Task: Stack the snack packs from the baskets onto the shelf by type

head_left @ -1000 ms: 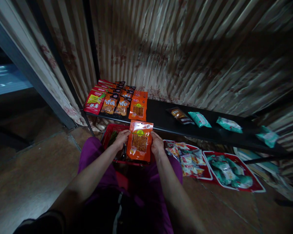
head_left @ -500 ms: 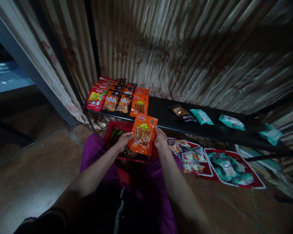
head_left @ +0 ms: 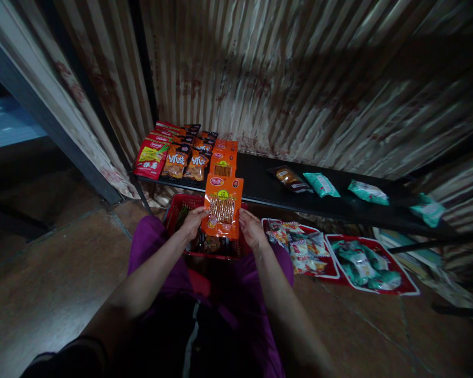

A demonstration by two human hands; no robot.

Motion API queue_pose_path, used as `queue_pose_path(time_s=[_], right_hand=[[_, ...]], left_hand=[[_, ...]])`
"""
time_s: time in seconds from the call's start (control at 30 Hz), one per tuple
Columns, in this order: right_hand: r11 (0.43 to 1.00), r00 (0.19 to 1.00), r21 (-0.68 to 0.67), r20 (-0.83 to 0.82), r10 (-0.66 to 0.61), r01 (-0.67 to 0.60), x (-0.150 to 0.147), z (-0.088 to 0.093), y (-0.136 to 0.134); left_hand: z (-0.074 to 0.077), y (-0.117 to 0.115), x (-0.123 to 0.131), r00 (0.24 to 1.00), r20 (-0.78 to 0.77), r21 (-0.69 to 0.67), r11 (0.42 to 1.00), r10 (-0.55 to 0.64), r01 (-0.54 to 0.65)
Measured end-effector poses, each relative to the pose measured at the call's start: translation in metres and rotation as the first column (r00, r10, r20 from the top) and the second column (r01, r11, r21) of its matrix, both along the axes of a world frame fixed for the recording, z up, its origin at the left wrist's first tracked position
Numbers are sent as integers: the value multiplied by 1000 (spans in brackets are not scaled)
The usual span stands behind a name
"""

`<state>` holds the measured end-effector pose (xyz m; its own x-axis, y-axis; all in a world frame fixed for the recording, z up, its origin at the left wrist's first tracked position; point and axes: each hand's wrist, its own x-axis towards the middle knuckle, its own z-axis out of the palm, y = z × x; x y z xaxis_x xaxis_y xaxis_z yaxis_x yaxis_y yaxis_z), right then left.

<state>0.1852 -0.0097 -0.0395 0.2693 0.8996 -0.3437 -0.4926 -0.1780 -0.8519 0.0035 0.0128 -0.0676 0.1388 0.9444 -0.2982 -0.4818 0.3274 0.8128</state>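
Note:
Between my two hands is an orange snack packet (head_left: 223,209) with a clear window showing sticks inside. My left hand (head_left: 194,222) pinches its left edge, and my right hand (head_left: 253,228) grips the right edge. The packet is held upright, facing me, in front of the shelf (head_left: 256,181) and above a red basket (head_left: 177,210) that holds dark packets. Just behind it on the shelf stand matching orange packets (head_left: 223,157). To their left are orange-and-black packets (head_left: 197,164) and red packets (head_left: 152,157) in rows.
Farther right on the shelf lie a brown packet (head_left: 289,179) and several green packets (head_left: 321,185). Below, to the right, one basket holds white-and-red packets (head_left: 299,244) and another red basket (head_left: 412,286) holds green ones. A pleated curtain (head_left: 279,79) hangs behind the shelf.
Both hands have raised the orange packet slightly towards the shelf and turned it straighter. The view has shifted a little.

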Motion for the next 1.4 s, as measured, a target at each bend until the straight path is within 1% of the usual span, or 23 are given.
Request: queue_pose_path(time_s=[0.1,0.2,0.37,0.47,0.53,0.67,0.77,0.83,0.9,1.0,1.13,1.2,1.4], right_hand=[[999,999,-3,-3,33,-33,-1,-4,-4],[999,999,-31,21,31,-30,-1,-9,-6],[998,997,-35,72,-41,43,-3,-12,-5],[997,996,-21,50,-76,77,-5,-12,-7],[998,998,-25,24,-52,53,-5,-12,-11],[998,998,-32,19,52,-51,-2,-11,-20],[994,994,-4,16,111,-111,0,-12,-26],[992,992,18,7,127,-127,0,-13,-28],[992,993,30,-1,121,-121,-1,-14,-29],[996,997,36,-3,78,-78,-3,-16,-28],[999,999,37,-7,38,-37,-3,-20,-28],[999,1000,37,-10,29,-29,-3,-22,-30],[1000,1000,25,-14,9,-9,-3,-29,-35]], left_hand=[[1,3,-1,1000,3,-8,1000,22,-22],[2,6,-1,999,1,-8,999,36,-36],[2,6,0,999,33,-5,1000,26,-26],[3,6,2,999,43,-18,999,30,-29],[4,6,4,999,39,-21,999,35,-34],[4,10,7,996,53,-34,997,68,-66],[5,12,10,992,87,-47,995,93,-89],[6,13,11,990,109,-52,995,91,-86],[8,13,12,990,118,-56,996,75,-68],[10,11,10,991,133,-54,998,22,-15],[15,7,5,983,149,5,994,-109,110],[18,5,3,978,143,39,988,-154,150],[24,1,3,971,129,63,979,-200,193]])
